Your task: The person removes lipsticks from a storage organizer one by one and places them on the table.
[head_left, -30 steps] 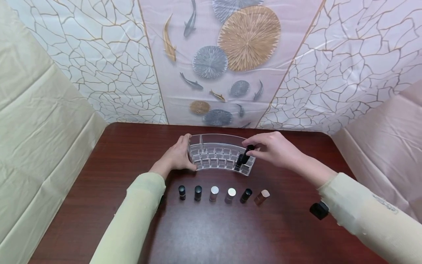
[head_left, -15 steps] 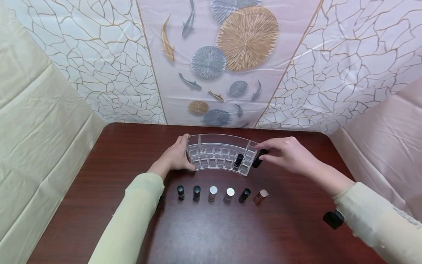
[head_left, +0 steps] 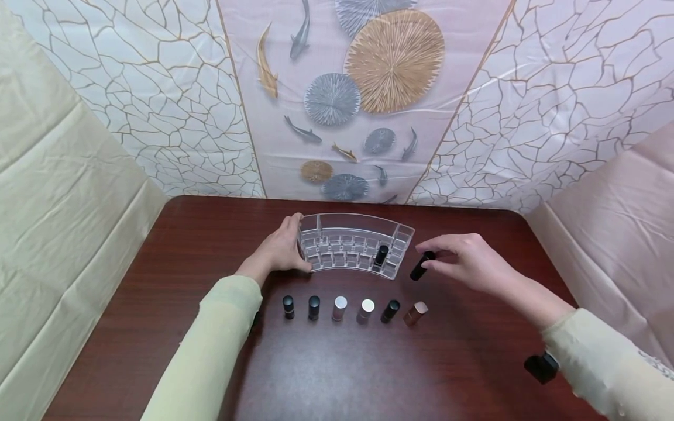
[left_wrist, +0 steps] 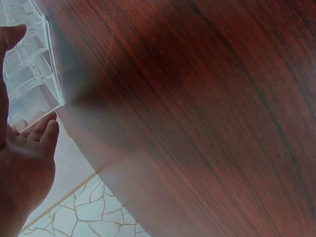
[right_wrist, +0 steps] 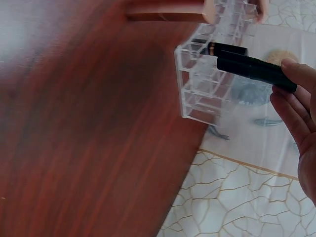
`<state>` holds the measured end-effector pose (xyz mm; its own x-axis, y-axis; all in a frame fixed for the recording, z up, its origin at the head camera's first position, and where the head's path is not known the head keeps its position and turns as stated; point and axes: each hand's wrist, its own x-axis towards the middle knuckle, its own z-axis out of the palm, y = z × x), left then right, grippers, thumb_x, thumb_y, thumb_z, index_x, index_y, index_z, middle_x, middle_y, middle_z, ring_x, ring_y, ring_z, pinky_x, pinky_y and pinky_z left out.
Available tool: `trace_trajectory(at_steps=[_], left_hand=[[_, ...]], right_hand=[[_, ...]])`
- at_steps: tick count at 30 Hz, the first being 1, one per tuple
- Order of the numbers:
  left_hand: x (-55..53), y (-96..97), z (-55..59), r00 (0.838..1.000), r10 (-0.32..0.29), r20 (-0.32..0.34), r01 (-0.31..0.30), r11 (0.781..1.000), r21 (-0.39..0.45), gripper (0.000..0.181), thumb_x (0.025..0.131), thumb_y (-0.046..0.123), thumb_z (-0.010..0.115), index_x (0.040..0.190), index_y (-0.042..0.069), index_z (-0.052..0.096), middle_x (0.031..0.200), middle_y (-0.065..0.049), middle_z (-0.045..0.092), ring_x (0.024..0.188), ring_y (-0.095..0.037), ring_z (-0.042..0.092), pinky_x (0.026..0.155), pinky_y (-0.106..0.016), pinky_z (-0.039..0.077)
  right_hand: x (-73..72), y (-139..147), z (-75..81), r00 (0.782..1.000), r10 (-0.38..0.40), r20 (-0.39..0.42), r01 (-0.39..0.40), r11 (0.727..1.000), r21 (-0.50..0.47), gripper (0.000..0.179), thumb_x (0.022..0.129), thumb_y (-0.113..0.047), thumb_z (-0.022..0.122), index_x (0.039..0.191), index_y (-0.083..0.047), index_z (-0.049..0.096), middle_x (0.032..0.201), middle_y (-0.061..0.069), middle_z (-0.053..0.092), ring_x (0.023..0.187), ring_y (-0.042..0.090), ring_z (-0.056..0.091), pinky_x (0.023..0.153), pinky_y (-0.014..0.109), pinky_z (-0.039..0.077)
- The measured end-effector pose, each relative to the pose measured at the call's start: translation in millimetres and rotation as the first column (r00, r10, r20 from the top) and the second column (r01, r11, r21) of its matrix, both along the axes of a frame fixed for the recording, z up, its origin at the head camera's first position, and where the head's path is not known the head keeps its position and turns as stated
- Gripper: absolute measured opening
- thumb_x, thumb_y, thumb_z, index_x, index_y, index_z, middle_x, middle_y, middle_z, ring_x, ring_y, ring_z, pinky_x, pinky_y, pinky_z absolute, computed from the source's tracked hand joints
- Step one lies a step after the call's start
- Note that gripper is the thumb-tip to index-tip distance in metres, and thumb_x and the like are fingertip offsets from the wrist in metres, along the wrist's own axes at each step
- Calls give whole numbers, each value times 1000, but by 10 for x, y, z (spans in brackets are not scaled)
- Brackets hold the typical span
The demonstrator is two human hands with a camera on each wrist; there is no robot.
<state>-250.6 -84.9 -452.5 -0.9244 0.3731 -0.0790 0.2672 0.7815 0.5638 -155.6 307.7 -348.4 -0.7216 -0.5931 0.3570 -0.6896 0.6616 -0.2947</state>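
My left hand (head_left: 279,248) grips the left end of a clear, curved lipstick organizer (head_left: 355,222), thumb at the front corner and fingers behind. One black lipstick (head_left: 381,255) stands in a front-row slot near the organizer's right end. Off that end, my right hand (head_left: 468,263) pinches another black lipstick (head_left: 420,269) between thumb and fingers, tilted and held near its top. In the right wrist view this held lipstick (right_wrist: 256,69) overlaps the organizer. The left wrist view shows the organizer's end (left_wrist: 34,79) between thumb and fingers.
In front of the organizer runs a row of upright lipsticks: black ones (head_left: 288,307) at the left, silver-capped ones (head_left: 366,311) in the middle, then a black one (head_left: 390,311) and a copper one (head_left: 416,313). The dark wooden table (head_left: 337,374) meets a patterned backdrop (head_left: 210,117) behind.
My right hand has carried its black lipstick from over the organizer's right end, out to the right and toward me. My left hand has stayed on the organizer.
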Motion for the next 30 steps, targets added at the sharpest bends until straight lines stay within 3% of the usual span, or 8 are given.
trace_trajectory(at_steps=[8, 30], left_hand=[[-8, -1, -6, 1000, -6, -6, 6, 1000, 0, 125, 68, 33, 99, 162, 6, 22, 155, -17, 41, 128, -35, 57, 110, -49, 49], [2, -6, 3, 1000, -14, -20, 14, 1000, -7, 123, 68, 32, 98, 162, 4, 23, 154, -19, 42, 126, -36, 57, 108, -50, 50]], right_hand=[[157, 108, -160, 999, -33, 11, 33, 999, 19, 35, 80, -1, 91, 113, -10, 82, 104, -2, 81, 88, 9, 76, 81, 10, 51], [479, 369, -515, 999, -46, -16, 46, 999, 12, 40, 75, -2, 93, 112, -13, 82, 104, -4, 81, 92, 9, 76, 86, 7, 49]])
